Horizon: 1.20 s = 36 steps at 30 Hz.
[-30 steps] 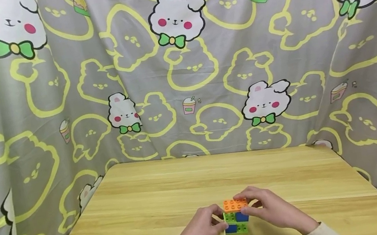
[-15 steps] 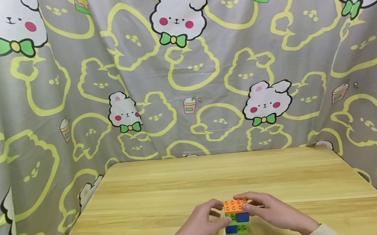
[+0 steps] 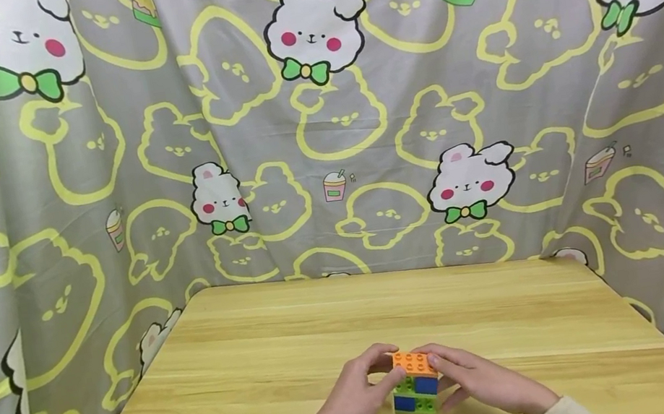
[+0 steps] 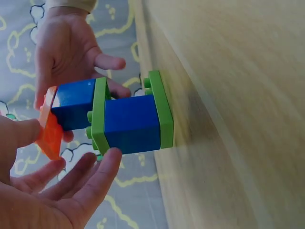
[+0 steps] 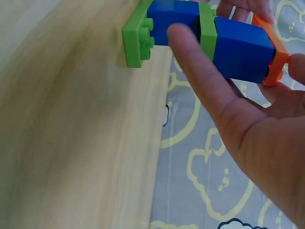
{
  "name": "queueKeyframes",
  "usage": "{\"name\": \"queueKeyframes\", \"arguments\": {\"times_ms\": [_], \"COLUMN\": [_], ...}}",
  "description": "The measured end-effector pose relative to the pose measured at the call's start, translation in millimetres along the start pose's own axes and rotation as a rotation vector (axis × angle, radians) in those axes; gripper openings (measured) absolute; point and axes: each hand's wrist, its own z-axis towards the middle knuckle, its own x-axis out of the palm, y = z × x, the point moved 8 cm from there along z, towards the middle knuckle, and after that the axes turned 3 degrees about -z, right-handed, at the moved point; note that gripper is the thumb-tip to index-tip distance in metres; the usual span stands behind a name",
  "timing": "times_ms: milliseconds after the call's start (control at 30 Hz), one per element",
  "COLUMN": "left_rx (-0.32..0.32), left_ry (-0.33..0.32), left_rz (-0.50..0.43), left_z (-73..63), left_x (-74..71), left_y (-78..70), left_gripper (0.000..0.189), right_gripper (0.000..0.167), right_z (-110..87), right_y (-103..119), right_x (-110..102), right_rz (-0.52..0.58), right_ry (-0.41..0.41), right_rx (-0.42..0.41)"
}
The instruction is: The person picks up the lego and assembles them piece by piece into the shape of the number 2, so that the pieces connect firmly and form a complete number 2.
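Note:
A stack of toy building bricks (image 4: 131, 124) stands upright on the table. It has a green base plate (image 4: 163, 112), a lower blue brick (image 3: 404, 403), a middle green plate (image 4: 98, 114) and an upper blue brick (image 3: 426, 386) offset to the right. Across the top lies a flat orange brick (image 3: 414, 362). My left hand (image 3: 353, 395) pinches the orange brick's left end between thumb and fingers. With thumb in front and fingers behind, my right hand (image 3: 485, 380) pinches its right end; the little finger stretches down beside the lower bricks in the right wrist view.
The wooden table (image 3: 276, 348) extends behind and to both sides of the stack. A grey curtain (image 3: 266, 130) printed with cartoon bears encloses its back and sides. The near table edge shows in both wrist views.
My left thumb has come up from the lower bricks to the orange brick. The orange brick now sits squarer over the stack, and a right finger reaches lower beside it.

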Motion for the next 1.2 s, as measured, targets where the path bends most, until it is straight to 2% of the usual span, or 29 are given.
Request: {"name": "queueKeyframes", "arguments": {"times_ms": [233,433,967,1200], "left_rx": [0.024,0.028,0.041,0.032], "left_ry": [-0.002,-0.003,-0.008,-0.006], "left_rz": [-0.023,-0.022,0.024,0.014], "left_z": [-0.6,-0.5,-0.2,-0.1], "left_x": [-0.1,0.0,-1.8,-1.5], "left_y": [-1.7,-3.1,-4.0,-2.9], "left_gripper": [0.022,0.023,0.022,0.023], "right_gripper": [0.056,0.055,0.055,0.057], "right_z": [2.8,5.1,6.2,7.0], "right_y": [-6.4,-6.7,-8.6,-8.4], "right_x": [1.1,-0.3,-0.1,-2.2], "right_rz": [0.083,0.097,0.149,0.173], "right_ry": [-0.032,-0.076,-0.084,-0.1], "right_rx": [0.019,0.014,0.028,0.029]}}
